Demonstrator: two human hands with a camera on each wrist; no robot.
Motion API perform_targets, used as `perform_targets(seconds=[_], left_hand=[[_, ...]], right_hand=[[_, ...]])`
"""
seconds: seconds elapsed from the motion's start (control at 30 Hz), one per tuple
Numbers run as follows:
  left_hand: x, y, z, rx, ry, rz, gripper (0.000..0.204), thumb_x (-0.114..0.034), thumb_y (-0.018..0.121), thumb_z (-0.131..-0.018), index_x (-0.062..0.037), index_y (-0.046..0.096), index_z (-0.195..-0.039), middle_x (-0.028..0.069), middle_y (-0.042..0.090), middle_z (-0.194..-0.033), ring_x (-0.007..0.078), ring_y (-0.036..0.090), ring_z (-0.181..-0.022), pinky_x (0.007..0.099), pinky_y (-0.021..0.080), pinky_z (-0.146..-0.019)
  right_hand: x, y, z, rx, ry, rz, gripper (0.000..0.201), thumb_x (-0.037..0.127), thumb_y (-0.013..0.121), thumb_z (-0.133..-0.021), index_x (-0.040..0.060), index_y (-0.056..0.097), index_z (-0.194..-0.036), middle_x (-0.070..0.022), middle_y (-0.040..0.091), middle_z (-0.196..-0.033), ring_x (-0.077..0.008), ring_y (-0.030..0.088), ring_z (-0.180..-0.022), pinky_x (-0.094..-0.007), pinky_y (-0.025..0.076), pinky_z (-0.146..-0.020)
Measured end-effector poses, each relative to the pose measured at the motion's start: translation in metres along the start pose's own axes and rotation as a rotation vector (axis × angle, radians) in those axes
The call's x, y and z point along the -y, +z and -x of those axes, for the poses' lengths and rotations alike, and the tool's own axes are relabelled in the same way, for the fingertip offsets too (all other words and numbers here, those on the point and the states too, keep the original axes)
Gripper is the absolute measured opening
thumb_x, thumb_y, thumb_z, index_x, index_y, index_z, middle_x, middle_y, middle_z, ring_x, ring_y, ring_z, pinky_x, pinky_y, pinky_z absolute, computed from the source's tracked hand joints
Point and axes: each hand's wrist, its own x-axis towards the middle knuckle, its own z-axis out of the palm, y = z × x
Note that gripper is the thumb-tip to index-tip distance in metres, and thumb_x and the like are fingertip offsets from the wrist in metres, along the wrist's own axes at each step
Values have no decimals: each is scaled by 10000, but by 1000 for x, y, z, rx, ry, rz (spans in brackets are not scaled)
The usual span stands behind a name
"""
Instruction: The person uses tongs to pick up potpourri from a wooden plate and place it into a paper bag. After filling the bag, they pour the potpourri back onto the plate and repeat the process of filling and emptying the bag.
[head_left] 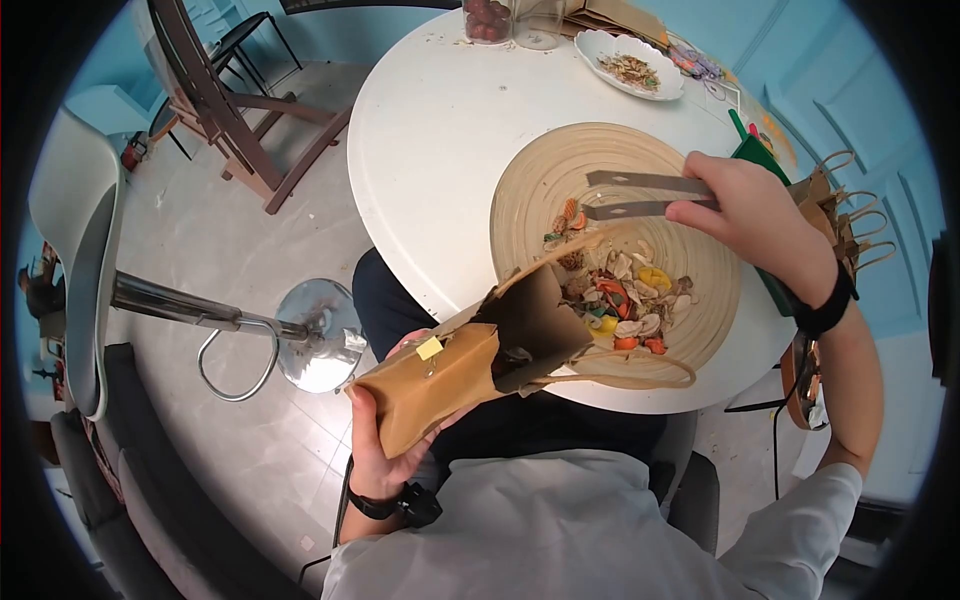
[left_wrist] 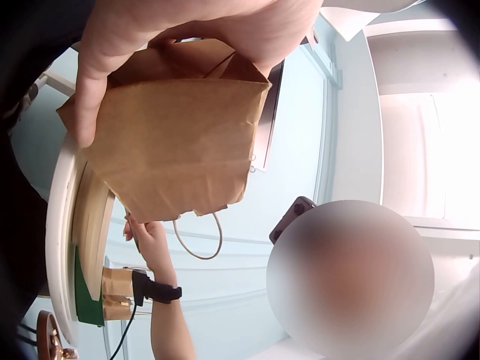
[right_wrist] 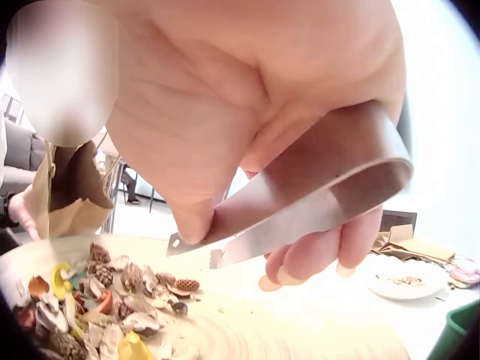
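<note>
My left hand [head_left: 378,455] grips a small brown paper bag [head_left: 440,390] from below. The bag lies tilted on its side, its mouth facing the round wooden plate [head_left: 545,170], and a yellow tag is clipped on it. Inside the bag, only something dark shows near the mouth. In my right hand [head_left: 755,210] are metal tongs [head_left: 650,183], pinched between thumb and fingers above the plate. Their tips stand apart with nothing between them. Potpourri [right_wrist: 105,300] of dried petals, small cones and coloured pieces is heaped on the plate, close to the bag's mouth.
On the white table [head_left: 420,150] stand a white scalloped dish [head_left: 655,92] with dried bits and a clear container of red balls [head_left: 488,20]. A green box [head_left: 765,160] and several paper bags [head_left: 835,215] are at the right. A bar stool [head_left: 75,260] stands left.
</note>
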Motion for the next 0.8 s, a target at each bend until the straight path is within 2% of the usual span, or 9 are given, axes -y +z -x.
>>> perform_targets(seconds=[0.03, 0.07, 0.13, 0.33, 0.8], left_hand=[[0, -1, 0, 4, -3, 0, 884, -706, 387, -928, -64, 235, -1516, 199, 333, -1522, 429, 385, -1368, 667, 364, -1066], [0, -2, 0, 7, -6, -1, 887, -707, 388, -927, -62, 235, -1516, 199, 332, -1522, 429, 385, -1368, 668, 367, -1064], [-1, 1, 0, -1, -3, -4, 890, -708, 388, -927, -61, 230, -1517, 201, 328, -1523, 437, 385, -1365, 668, 370, -1062], [-1, -1, -1, -9, -3, -15, 899, -709, 393, -924, -64, 211, -1523, 209, 311, -1527, 474, 379, -1355, 677, 376, -1052], [-1, 1, -1, -11, 8, -24, 900, -714, 375, -926, -64, 204, -1525, 219, 306, -1528, 482, 382, -1351, 663, 392, -1046]], right_hand=[[-3, 7, -1, -70, -107, 94, 391, 386, 709, -849, 25, 565, -899, -122, 604, -739, -313, 598, -716, -409, 462, -655], [-4, 11, -3, -71, -107, 92, 391, 386, 709, -849, 25, 565, -899, -122, 604, -739, -313, 598, -716, -409, 462, -655], [-5, 16, -8, -155, -269, 201, 324, 315, 685, -852, 53, 545, -982, -109, 622, -855, -313, 611, -857, -417, 479, -745], [-5, 23, -16, -118, -361, 225, 273, 276, 677, -855, 61, 550, -965, -91, 623, -874, -305, 608, -877, -405, 478, -757], [-11, 17, 7, -78, -207, 135, 263, 267, 665, -873, 43, 528, -866, -129, 607, -786, -342, 604, -785, -435, 469, -681]])
